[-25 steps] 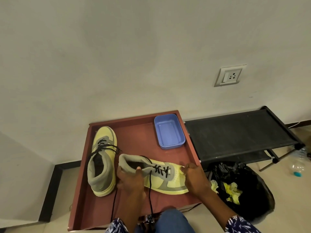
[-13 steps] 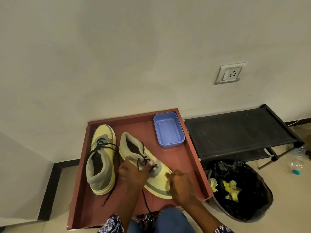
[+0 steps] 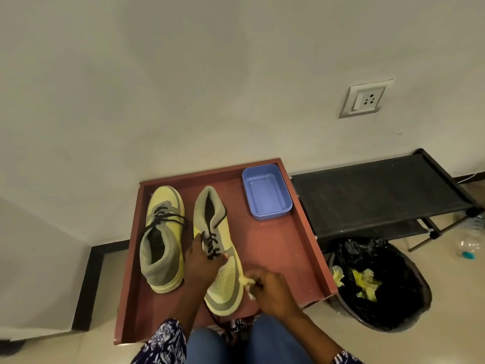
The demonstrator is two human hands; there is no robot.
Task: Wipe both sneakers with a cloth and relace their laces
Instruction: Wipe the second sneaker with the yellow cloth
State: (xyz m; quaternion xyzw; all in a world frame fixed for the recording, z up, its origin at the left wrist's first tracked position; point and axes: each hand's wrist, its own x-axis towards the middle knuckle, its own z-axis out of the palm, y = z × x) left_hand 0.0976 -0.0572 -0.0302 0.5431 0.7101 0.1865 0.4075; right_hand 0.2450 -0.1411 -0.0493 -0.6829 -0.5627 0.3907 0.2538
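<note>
i take the red-brown tray point(image 3: 283, 248) as my landmark: a flat, shallow tray with a raised lip, its far edge against the wall. two yellow and grey sneakers sit inside it. the left sneaker point(image 3: 164, 237) lies near the tray's left lip, toe to the wall, black laces crossed. the right sneaker point(image 3: 217, 248) lies mid-tray, toe towards me, nearly touching its mate. my left hand point(image 3: 203, 261) grips it over the laces, fingers curled. my right hand point(image 3: 273, 290) pinches a crumpled pale yellow cloth point(image 3: 245, 281) against the toe's side. one smooth blue plastic tub point(image 3: 266, 195) fills the tray's far right corner; the floor between it and my right hand is bare.
</note>
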